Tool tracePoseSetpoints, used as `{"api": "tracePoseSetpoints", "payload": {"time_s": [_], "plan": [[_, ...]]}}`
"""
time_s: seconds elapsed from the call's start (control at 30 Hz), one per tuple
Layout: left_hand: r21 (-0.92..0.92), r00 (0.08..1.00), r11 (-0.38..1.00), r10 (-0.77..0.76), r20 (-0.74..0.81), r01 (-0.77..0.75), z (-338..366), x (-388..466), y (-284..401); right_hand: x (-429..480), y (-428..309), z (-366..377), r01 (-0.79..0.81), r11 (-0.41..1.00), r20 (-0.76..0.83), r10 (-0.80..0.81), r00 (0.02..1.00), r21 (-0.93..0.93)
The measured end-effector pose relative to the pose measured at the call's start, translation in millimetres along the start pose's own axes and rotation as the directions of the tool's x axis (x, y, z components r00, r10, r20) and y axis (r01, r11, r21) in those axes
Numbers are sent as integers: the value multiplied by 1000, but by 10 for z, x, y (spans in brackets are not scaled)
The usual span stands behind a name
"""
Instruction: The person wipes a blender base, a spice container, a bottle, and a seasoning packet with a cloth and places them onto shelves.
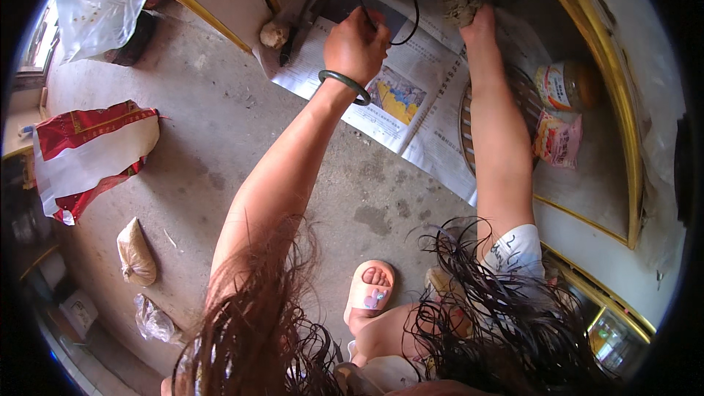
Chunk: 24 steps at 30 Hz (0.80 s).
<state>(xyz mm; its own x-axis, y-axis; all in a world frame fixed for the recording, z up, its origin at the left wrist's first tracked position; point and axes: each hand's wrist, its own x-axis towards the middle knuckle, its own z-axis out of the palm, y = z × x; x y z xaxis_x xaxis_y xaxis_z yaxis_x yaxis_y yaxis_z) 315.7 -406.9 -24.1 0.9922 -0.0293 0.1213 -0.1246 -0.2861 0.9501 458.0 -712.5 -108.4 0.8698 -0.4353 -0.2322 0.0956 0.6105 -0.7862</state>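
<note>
My left hand (357, 44), with a dark bangle at the wrist, is closed around a black cable (413, 5) above the newspaper sheets (434, 66). The cable runs up from the fist and loops to its right. Farther right, my right hand (482, 21) reaches into a shadowed cabinet and grips a crumpled greyish rag (459, 6). Under my right forearm lies a round slatted rack (467, 126), partly covered by the arm. To its right are a glass jar (566, 86) with a label and a pink packet (558, 140).
A pale round lump (274, 36) sits at the newspaper's left corner. Gold-trimmed cabinet edging (616, 55) curves along the right. On the concrete floor lie a red and white bag (99, 148), a tied bag of grains (136, 256) and a crumpled clear bag (154, 318).
</note>
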Motion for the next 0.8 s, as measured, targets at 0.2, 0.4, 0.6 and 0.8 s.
{"api": "tracePoseSetpoints", "payload": {"time_s": [0.2, 0.4, 0.6, 0.8], "plan": [[-78, 992, 992, -97, 77, 103, -113, -85, -67, -72, 281, 66, -76, 996, 118, 71, 991, 38], [-56, 994, 996, -58, 95, 64, -140, 28, 75, -411, 161, 323, -67, 964, -165, 24, 986, -256], [-251, 981, 958, -95, 170, 136, 1, 107, 230, -1679, 3, 328, 168, 594, 78, -174, 982, -787], [-144, 912, 983, -44, 407, 112, 87, 50, 418, -2577, -270, 308, 731, 62, 713, -176, 679, -680]]}}
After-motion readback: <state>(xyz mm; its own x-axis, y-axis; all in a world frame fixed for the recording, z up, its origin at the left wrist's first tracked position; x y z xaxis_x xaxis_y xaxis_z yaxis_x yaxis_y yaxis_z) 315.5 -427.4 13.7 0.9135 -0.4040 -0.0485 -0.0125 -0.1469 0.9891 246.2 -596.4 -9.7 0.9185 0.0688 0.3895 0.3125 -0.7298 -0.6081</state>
